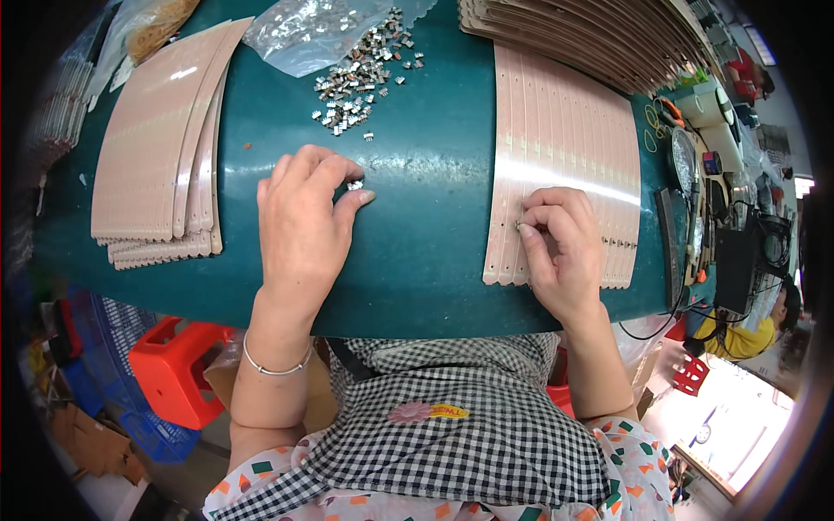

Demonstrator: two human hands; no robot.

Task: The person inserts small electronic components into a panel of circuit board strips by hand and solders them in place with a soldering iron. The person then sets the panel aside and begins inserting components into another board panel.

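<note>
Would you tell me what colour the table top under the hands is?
The table top is dark teal green, seen best in the head view.

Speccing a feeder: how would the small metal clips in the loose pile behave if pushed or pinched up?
The clips are tiny and lie scattered flat, so they would probably slide and spread rather than roll. Their shine suggests smooth metal, likely slippery to pinch; the left hand takes them at the fingertips. Likely very light, easily flicked across the green table.

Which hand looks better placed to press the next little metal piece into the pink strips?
Probably the right hand: it already rests on the pink strips. The left hand pinches a metal piece on the green table, apart from them.
</note>
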